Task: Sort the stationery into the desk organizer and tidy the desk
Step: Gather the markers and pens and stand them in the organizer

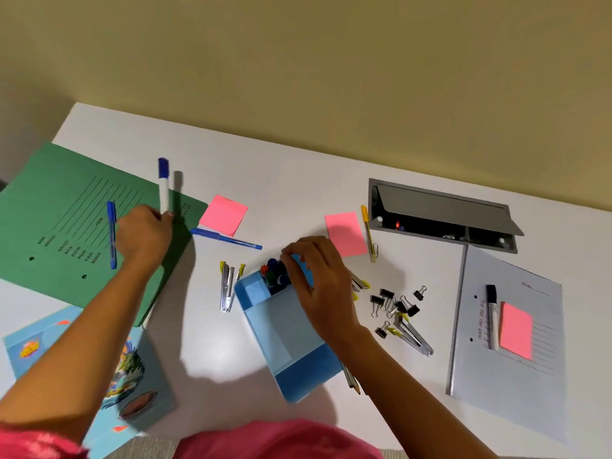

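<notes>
Left hand (144, 233) grips white marker (164, 188) upright over green folder (66, 226); right hand (314, 286) pinches narrow over organizer (281, 329) far compartment, contents unclear. Pen sorting underway; next, marker goes right into organizer

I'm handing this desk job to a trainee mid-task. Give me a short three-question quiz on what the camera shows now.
1. True or false: the left hand holds a white marker with a blue cap upright over the green folder.
2. How many pink sticky-note pads are visible?
3. Where is the right hand? A) on the binder clips B) at the pen compartment of the blue organizer C) on the grey folder

Key: 1 true. 2 three: one by the green folder, one beside the yellow pen, one on the grey folder. 3 B.
</notes>
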Tool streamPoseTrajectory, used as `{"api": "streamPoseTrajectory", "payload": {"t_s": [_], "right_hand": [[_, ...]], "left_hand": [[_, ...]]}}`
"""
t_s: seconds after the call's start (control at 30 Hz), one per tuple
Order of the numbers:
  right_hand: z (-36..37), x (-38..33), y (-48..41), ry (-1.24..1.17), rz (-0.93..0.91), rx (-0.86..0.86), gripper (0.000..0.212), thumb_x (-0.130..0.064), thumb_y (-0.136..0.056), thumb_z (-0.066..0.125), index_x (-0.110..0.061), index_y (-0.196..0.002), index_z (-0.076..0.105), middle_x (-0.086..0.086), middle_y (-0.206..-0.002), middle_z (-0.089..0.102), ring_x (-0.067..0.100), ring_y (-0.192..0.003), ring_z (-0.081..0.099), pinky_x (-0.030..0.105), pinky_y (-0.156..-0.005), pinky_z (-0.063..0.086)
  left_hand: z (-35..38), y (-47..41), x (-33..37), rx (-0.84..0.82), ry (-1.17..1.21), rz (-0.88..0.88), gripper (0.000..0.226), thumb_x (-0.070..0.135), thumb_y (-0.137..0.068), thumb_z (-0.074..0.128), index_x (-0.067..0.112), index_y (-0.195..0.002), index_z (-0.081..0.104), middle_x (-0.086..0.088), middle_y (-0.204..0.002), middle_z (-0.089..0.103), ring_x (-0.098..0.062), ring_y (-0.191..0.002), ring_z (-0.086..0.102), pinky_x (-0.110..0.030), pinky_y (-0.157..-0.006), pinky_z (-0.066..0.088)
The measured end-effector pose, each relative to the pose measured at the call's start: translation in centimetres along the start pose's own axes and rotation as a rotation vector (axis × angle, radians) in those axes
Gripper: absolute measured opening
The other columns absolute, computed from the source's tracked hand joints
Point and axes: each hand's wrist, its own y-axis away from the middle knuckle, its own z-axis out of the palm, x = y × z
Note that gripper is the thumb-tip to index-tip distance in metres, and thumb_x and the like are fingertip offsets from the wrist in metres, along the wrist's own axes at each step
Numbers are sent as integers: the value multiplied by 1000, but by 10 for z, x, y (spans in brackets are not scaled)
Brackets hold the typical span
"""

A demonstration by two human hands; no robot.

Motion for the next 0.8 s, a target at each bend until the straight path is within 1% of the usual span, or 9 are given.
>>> {"api": "streamPoseTrajectory", "payload": {"t_s": [0.1,0.17,0.27,0.33,0.4,0.47,0.6,0.73,0.8], "right_hand": [[-4,-10,-5,-97,115,1,15,-10,-89,64,-8,-104,62,2,-97,60,2,-84,53,10,-75,44],[-8,-17,-9,-219,204,-3,24,-14,-90,64,-11,-112,58,0,-99,60,2,-77,55,9,-72,43],[-12,-28,-12,-375,287,-19,41,-25,-88,66,-12,-122,49,-3,-102,59,8,-75,59,12,-72,47],[-16,-33,-12,-387,307,-14,43,-30,-87,64,-12,-123,48,-3,-101,61,7,-79,61,10,-73,47],[-21,-35,-10,-384,302,-5,28,-27,-90,61,-15,-113,52,-2,-95,65,4,-77,62,6,-69,46],[-28,-34,-9,-341,285,-19,16,-28,-92,56,-20,-105,55,-3,-90,68,4,-76,64,10,-68,47],[-39,-27,-5,-231,298,78,10,-20,-92,57,-25,-101,59,-14,-90,65,0,-83,61,9,-72,45],[-38,-23,2,-217,255,124,11,-12,-91,59,-13,-102,61,-11,-85,64,3,-80,61,15,-70,49],[-34,-23,6,-227,189,119,12,-1,-90,60,-5,-101,60,-19,-80,58,-7,-77,59,8,-68,47]], "left_hand": [[-11,63,16,82,107,232,21,32,-92,59,14,-101,63,-4,-89,66,-33,-74,61,-34,-58,43],[-17,107,28,92,152,368,13,28,-91,61,20,-101,62,-4,-90,66,-32,-73,60,-32,-56,38],[-22,164,39,35,155,474,8,29,-90,60,30,-98,58,4,-95,65,-27,-74,60,-29,-56,35],[-22,189,41,21,142,519,11,27,-90,60,33,-99,58,11,-99,63,-20,-73,56,-26,-54,32],[-20,205,42,2,137,525,14,27,-89,62,34,-101,59,15,-102,63,-16,-76,55,-23,-51,30],[-16,210,42,-47,187,487,14,32,-89,61,35,-102,60,18,-104,63,-15,-83,58,-17,-54,31],[-8,211,34,-64,253,444,16,34,-92,57,36,-107,60,19,-108,62,-17,-86,60,-26,-62,36],[-3,214,19,-31,281,395,15,24,-94,54,29,-107,59,13,-108,63,-20,-78,57,-26,-64,34],[-1,216,13,-35,271,378,16,23,-94,54,27,-109,59,10,-112,63,-24,-80,60,-26,-64,35]]}}
